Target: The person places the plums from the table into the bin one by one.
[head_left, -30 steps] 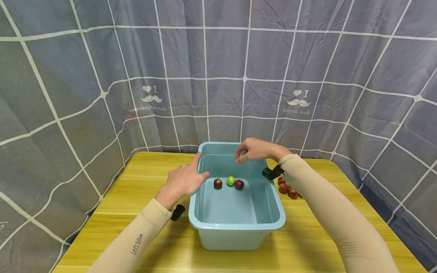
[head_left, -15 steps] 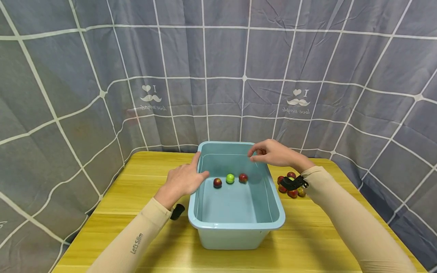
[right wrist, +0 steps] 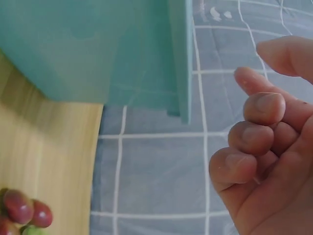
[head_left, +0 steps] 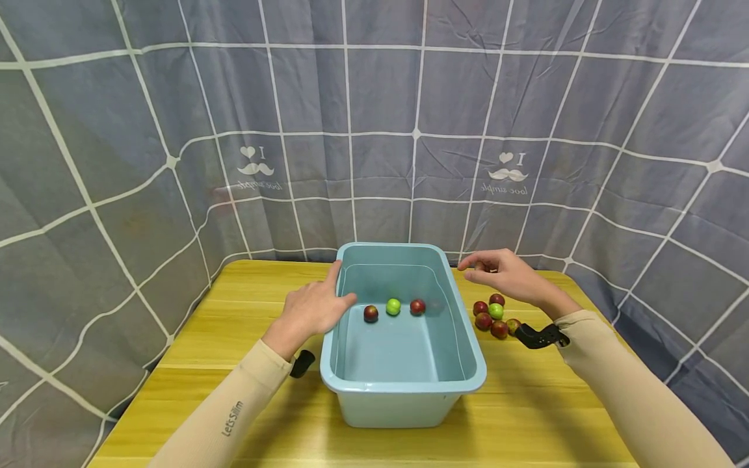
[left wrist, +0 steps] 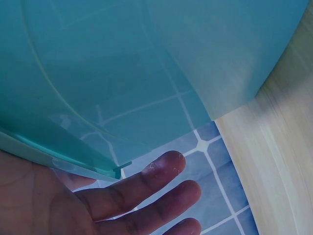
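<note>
We look down on a yellow wood-grain table [head_left: 281, 403], closed in on the sides we can see by a blue-grey fabric curtain [head_left: 304, 91] with white grid lines and white moustache-and-heart prints. On the table stands a pale blue, rectangular plastic basin [head_left: 404, 387] with a rolled rim, upright and open at the top.

The basin's right wall stands between the fruits inside it and the loose cluster just beside it on the table. A black wrist device [head_left: 541, 337] comes close to the cluster's near edge, while a second black strap piece [head_left: 302, 364] sits at the other wrist. Both forearms wear beige sleeves [head_left: 246, 390], the left one lettered.

We see the left hand [head_left: 310, 311] resting on the basin's left rim, its thumb over the inner side and its other fingers fairly straight. The right hand [head_left: 500, 273] is in the air to the right of the basin, well apart from the left and holding nothing, the index finger reaching out and the others loosely bent.

We count nine small round fruits: in the basin, two dark red fruits [head_left: 417, 307] and one bright green fruit [head_left: 393, 307], all apart; on the table, four red fruits [head_left: 483, 322], one green fruit [head_left: 495, 311] and one mottled yellowish-red fruit [head_left: 513, 326], bunched together.
</note>
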### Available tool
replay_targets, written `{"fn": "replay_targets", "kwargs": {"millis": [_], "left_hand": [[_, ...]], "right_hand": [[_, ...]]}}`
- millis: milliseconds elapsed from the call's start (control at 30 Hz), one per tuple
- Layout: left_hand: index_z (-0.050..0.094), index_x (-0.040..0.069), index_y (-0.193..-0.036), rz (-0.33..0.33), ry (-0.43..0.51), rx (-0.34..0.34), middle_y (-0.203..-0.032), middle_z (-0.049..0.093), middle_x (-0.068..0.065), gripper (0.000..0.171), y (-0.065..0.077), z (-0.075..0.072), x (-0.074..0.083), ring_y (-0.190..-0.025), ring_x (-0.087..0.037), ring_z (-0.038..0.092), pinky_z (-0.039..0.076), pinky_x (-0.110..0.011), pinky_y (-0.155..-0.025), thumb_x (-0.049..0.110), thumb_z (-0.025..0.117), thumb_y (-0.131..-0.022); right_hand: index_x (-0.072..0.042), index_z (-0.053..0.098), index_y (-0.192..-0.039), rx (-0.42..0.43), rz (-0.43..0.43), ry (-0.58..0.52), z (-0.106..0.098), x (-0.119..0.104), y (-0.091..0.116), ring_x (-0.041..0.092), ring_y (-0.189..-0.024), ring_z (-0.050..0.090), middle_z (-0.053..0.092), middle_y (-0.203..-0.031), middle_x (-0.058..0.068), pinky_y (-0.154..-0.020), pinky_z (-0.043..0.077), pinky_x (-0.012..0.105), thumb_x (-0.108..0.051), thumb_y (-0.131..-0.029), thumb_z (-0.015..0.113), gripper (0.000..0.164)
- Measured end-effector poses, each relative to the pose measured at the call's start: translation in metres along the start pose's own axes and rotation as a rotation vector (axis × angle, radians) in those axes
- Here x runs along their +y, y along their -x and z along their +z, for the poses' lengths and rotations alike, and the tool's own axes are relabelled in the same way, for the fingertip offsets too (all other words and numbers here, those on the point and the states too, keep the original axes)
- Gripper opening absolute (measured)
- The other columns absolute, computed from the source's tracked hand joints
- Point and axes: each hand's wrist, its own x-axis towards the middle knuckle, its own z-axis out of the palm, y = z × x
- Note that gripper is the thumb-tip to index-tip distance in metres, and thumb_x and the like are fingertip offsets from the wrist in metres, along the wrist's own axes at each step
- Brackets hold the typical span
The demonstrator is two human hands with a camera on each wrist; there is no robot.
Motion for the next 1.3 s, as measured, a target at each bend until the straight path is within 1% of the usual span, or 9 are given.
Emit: {"fn": "replay_targets", "kwargs": {"millis": [133, 300, 367, 467, 533, 633, 867, 1133, 1300], "left_hand": [[0.01, 0.023, -0.164, -0.002, 0.001, -0.001, -0.084, 0.064, -0.005, 0.085, 0.0, -0.001, -0.001, -0.07, -0.022, 0.06, 0.043, -0.036, -0.054, 0.057, 0.044, -0.094], [0.01, 0.023, -0.164, -0.002, 0.0, -0.001, -0.084, 0.065, -0.006, 0.085, 0.0, -0.001, -0.001, -0.07, -0.022, 0.06, 0.043, -0.036, -0.054, 0.057, 0.044, -0.094], [0.01, 0.023, -0.164, -0.002, 0.0, -0.002, -0.084, 0.065, -0.006, 0.085, 0.0, -0.001, -0.001, -0.07, -0.022, 0.06, 0.043, -0.036, -0.054, 0.057, 0.044, -0.094], [0.01, 0.023, -0.164, -0.002, -0.002, -0.003, -0.082, 0.064, -0.005, 0.084, 0.001, -0.001, -0.001, -0.069, -0.022, 0.059, 0.043, -0.036, -0.054, 0.057, 0.044, -0.094], [0.01, 0.023, -0.164, 0.0, -0.003, -0.004, -0.08, 0.063, -0.005, 0.084, 0.001, 0.0, -0.001, -0.069, -0.022, 0.059, 0.042, -0.036, -0.054, 0.056, 0.044, -0.094], [0.011, 0.023, -0.164, 0.003, -0.002, -0.002, -0.078, 0.062, -0.005, 0.084, 0.001, 0.0, -0.001, -0.068, -0.022, 0.059, 0.042, -0.036, -0.053, 0.056, 0.044, -0.095], [0.011, 0.023, -0.164, 0.003, 0.006, 0.001, -0.081, 0.063, -0.005, 0.084, 0.002, 0.0, 0.0, -0.069, -0.022, 0.059, 0.042, -0.036, -0.054, 0.056, 0.045, -0.094], [0.011, 0.024, -0.164, -0.003, 0.004, -0.006, -0.081, 0.063, -0.006, 0.084, 0.001, -0.001, 0.0, -0.07, -0.022, 0.059, 0.042, -0.037, -0.054, 0.057, 0.045, -0.094], [0.011, 0.024, -0.164, -0.004, 0.003, -0.006, -0.082, 0.063, -0.005, 0.084, 0.001, -0.001, -0.001, -0.07, -0.022, 0.059, 0.042, -0.037, -0.054, 0.057, 0.045, -0.094]], "right_hand": [[-0.016, 0.07, -0.119, 0.046, 0.03, -0.071, -0.004, 0.01, 0.013, 0.023, -0.064, 0.051, 0.056, -0.078, 0.006, -0.062, 0.045, 0.032, -0.027, -0.101, 0.061, 0.023], [-0.011, 0.067, -0.122, 0.097, 0.049, -0.143, -0.007, 0.024, 0.028, 0.024, -0.06, 0.047, 0.051, -0.074, 0.01, -0.058, 0.044, 0.032, -0.025, -0.101, 0.061, 0.026], [-0.01, 0.066, -0.123, 0.107, 0.071, -0.178, -0.006, 0.03, 0.034, 0.026, -0.06, 0.045, 0.048, -0.073, 0.011, -0.058, 0.043, 0.032, -0.026, -0.102, 0.061, 0.028], [-0.009, 0.064, -0.126, 0.11, 0.122, -0.22, -0.005, 0.04, 0.043, 0.029, -0.062, 0.046, 0.049, -0.077, 0.009, -0.06, 0.043, 0.032, -0.029, -0.102, 0.06, 0.032], [-0.009, 0.063, -0.127, 0.115, 0.148, -0.23, -0.004, 0.046, 0.049, 0.03, -0.064, 0.046, 0.051, -0.081, 0.008, -0.061, 0.043, 0.033, -0.031, -0.102, 0.059, 0.034], [-0.007, 0.061, -0.129, 0.13, 0.157, -0.235, -0.002, 0.055, 0.056, 0.03, -0.065, 0.047, 0.052, -0.086, 0.005, -0.061, 0.043, 0.033, -0.031, -0.103, 0.058, 0.036], [-0.003, 0.059, -0.131, 0.178, 0.168, -0.295, 0.004, 0.072, 0.069, 0.025, -0.062, 0.046, 0.05, -0.08, -0.001, -0.063, 0.042, 0.035, -0.026, -0.103, 0.059, 0.036], [-0.001, 0.057, -0.132, 0.213, 0.18, -0.307, 0.011, 0.091, 0.079, 0.024, -0.061, 0.046, 0.052, -0.079, -0.001, -0.06, 0.043, 0.036, -0.023, -0.102, 0.06, 0.038], [0.001, 0.056, -0.132, 0.237, 0.195, -0.329, 0.016, 0.104, 0.085, 0.023, -0.06, 0.046, 0.054, -0.081, -0.002, -0.058, 0.044, 0.032, -0.022, -0.101, 0.062, 0.039]]}}
